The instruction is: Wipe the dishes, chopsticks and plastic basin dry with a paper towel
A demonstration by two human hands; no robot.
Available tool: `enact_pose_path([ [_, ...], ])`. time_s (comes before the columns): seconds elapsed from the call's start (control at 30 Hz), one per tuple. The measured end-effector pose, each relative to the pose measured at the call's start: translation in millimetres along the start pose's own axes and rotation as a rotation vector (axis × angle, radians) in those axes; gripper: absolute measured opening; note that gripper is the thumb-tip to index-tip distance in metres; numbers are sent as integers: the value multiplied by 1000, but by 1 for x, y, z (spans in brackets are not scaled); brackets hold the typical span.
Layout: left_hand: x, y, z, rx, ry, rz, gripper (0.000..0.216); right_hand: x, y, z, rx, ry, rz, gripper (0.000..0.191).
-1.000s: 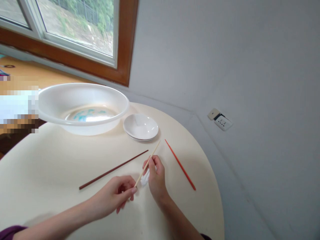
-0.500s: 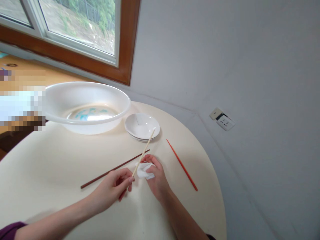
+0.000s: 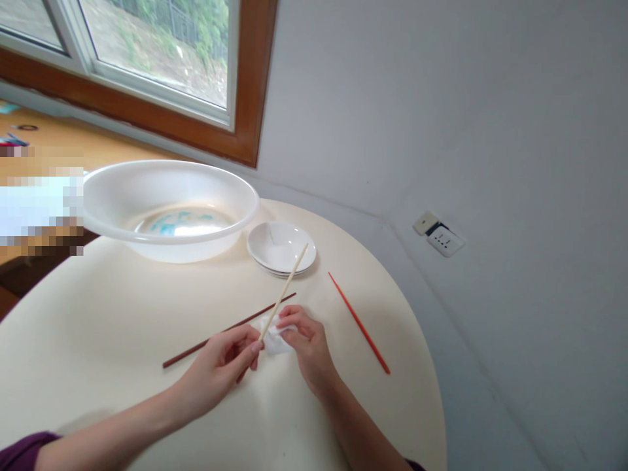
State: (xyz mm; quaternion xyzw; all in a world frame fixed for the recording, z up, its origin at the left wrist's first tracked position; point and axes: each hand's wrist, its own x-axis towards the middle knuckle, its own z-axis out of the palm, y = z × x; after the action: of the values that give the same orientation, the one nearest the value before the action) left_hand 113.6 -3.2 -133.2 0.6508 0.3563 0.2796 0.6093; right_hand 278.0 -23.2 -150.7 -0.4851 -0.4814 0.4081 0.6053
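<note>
Nearest you, your left hand (image 3: 223, 363) has its grip pinched on the low end of the pale chopstick (image 3: 289, 280), which slants up and away over the cream tabletop (image 3: 98, 314). Your right hand (image 3: 307, 350) has its grip clenched on a white wipe (image 3: 273, 339) against the stick. A dark brown chopstick (image 3: 196, 348) and a red chopstick (image 3: 359, 323) lie either side; beyond them sit stacked white dishes (image 3: 281, 247) and a clear basin (image 3: 169, 196)
</note>
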Motion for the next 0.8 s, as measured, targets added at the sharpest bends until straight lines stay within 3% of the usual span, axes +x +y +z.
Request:
enact_pose_path([
  [0.1,-1,3,-2,-31,63,54,42,-2,-3,0,-204,15,-85,6],
  [0.27,-2,5,-1,-51,68,65,42,-5,-9,1,-570,154,-186,3],
  [0.37,-2,7,0,-47,50,60,42,-4,-7,0,-515,188,-156,6],
  [0.47,-2,9,0,-21,35,56,40,-1,-5,-1,-312,189,-29,14],
  [0.6,-2,10,0,6,19,53,38,1,-6,0,-131,117,79,18],
  [0.7,-3,9,0,11,13,60,39,-1,-7,2,-160,55,68,18],
  [0.8,-3,9,0,11,19,65,38,-3,-6,2,-334,113,-32,17],
])
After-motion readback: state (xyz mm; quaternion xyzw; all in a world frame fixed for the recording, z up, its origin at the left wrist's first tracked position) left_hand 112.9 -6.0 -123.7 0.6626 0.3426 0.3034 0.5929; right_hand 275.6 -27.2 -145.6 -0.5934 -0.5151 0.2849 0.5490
